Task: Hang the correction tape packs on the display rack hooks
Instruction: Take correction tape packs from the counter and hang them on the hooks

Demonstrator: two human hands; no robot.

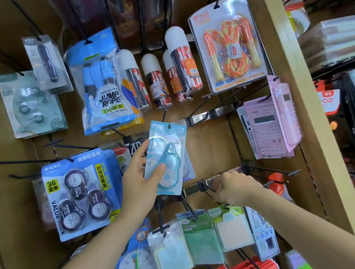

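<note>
Nearest, the left hand point(140, 182) grips the pack point(166, 156) by its lower half, thumb across the blister front and fingers behind. It holds the pack before the middle of the rack point(217, 141), upright with a slight tilt. The long axis runs up the rack, with the hang hole point(169, 126) at the top and the printed face toward the camera. Just right of it, the right hand point(233, 188) curls its fingers round a black hook point(206, 188) where it joins the metal rail point(193, 189). The hook's tip is hard to make out. To do this well, I judge, steady the hook first, bring the hole to its tip, keep the pack square to the wire, then slide it back. Farther up hang jump ropes point(106, 89) and calculators point(267, 126).
</note>
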